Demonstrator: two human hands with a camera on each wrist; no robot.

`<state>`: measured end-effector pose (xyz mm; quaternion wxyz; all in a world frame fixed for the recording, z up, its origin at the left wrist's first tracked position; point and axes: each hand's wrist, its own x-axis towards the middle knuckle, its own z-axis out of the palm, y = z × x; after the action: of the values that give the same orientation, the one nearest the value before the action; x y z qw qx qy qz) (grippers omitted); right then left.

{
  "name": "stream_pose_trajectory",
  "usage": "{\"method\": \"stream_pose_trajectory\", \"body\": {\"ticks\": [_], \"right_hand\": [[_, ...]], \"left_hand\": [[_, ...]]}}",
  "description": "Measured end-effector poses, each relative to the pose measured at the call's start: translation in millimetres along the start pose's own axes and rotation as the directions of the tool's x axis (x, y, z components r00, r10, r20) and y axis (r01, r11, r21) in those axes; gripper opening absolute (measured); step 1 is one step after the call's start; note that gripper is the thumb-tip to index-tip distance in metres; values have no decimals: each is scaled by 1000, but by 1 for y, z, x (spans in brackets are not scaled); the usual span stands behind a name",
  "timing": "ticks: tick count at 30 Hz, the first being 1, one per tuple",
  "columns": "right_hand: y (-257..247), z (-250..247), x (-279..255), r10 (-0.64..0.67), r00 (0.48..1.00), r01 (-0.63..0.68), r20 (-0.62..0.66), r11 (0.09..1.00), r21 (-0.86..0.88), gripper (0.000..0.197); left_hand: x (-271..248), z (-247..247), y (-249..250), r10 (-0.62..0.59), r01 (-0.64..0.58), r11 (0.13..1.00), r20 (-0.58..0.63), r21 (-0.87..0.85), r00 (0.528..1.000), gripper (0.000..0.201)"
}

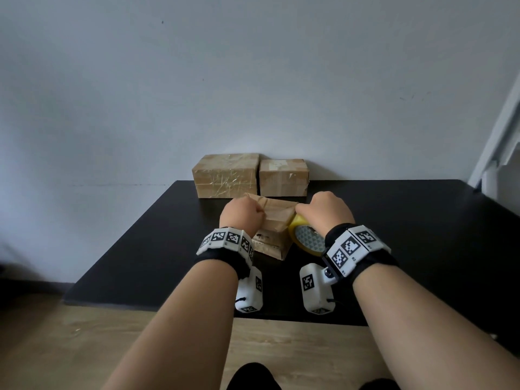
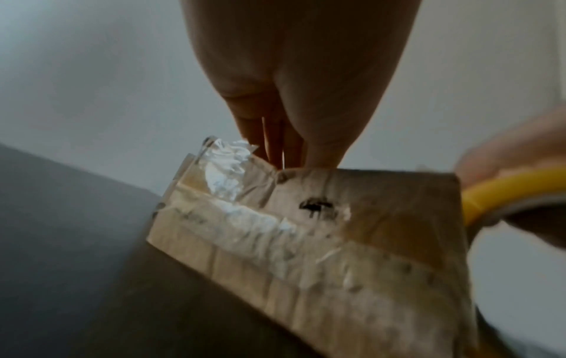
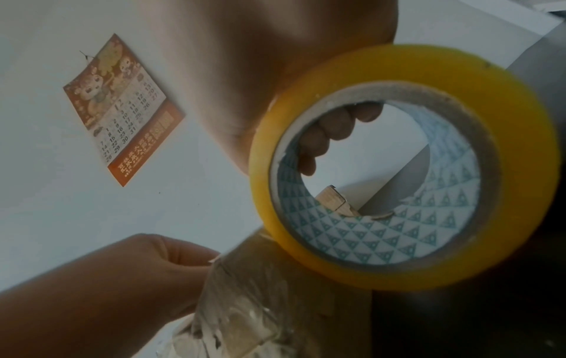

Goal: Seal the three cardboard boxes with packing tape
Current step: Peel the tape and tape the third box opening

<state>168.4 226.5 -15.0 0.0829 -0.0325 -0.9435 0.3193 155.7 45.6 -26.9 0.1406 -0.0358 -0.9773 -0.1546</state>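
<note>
A small cardboard box (image 1: pixel 277 220), wrapped in crinkled clear tape, stands tilted on the black table (image 1: pixel 408 235). My left hand (image 1: pixel 259 213) grips its upper left edge with curled fingers; the fingers (image 2: pixel 275 135) go behind the box (image 2: pixel 352 230) and the thumb lies at the front. My right hand (image 1: pixel 304 213) holds a yellow roll of packing tape (image 1: pixel 305 240) against the box's right side. Its fingers (image 3: pixel 330 135) hook through the core of the roll (image 3: pixel 398 261). Two taped boxes, a larger (image 1: pixel 225 175) and a smaller (image 1: pixel 282 178), stand at the back.
The two back boxes sit side by side against the pale wall (image 1: pixel 253 80). A calendar (image 3: pixel 122 109) hangs on that wall. The table's near edge (image 1: pixel 197 308) gives way to wooden floor. A white frame (image 1: pixel 501 142) stands at the far right.
</note>
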Motion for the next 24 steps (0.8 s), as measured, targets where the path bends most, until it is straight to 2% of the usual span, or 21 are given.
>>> {"method": "stream_pose_trajectory", "body": {"ticks": [3, 7, 9, 10, 13, 16, 20, 23, 24], "right_hand": [[0, 1, 0, -3, 1000, 3, -2, 1000, -2, 27], [1, 0, -3, 1, 1000, -1, -8, 1000, 18, 29], [1, 0, -5, 7, 1000, -6, -9, 999, 36, 29], [1, 0, -5, 10, 1000, -9, -8, 999, 43, 29], [1, 0, -6, 20, 1000, -20, -5, 998, 54, 28], [1, 1, -6, 24, 1000, -24, -2, 998, 63, 28], [2, 2, -7, 23, 1000, -23, 5, 998, 53, 28], [3, 1, -7, 23, 1000, -23, 7, 997, 70, 27], [4, 1, -6, 23, 1000, -23, 8, 996, 82, 27]], "left_hand": [[-3, 7, -1, -4, 4, 999, -1, 48, 1000, 28], [-6, -2, 4, 48, -51, 998, 85, 24, 995, 33], [-8, -8, 7, 39, -28, 997, 180, -65, 983, 36], [-11, -9, 10, 52, -40, 998, 251, -51, 966, 40], [-18, -2, 14, 120, -191, 971, 397, 145, 910, 46], [-19, 3, 12, 134, -244, 946, 428, 212, 894, 49], [-20, -1, 12, 154, -258, 945, 423, 202, 893, 50], [-21, -4, 10, 135, -171, 983, 377, 64, 916, 50], [-22, -4, 10, 131, -170, 983, 382, 70, 915, 50]]}}
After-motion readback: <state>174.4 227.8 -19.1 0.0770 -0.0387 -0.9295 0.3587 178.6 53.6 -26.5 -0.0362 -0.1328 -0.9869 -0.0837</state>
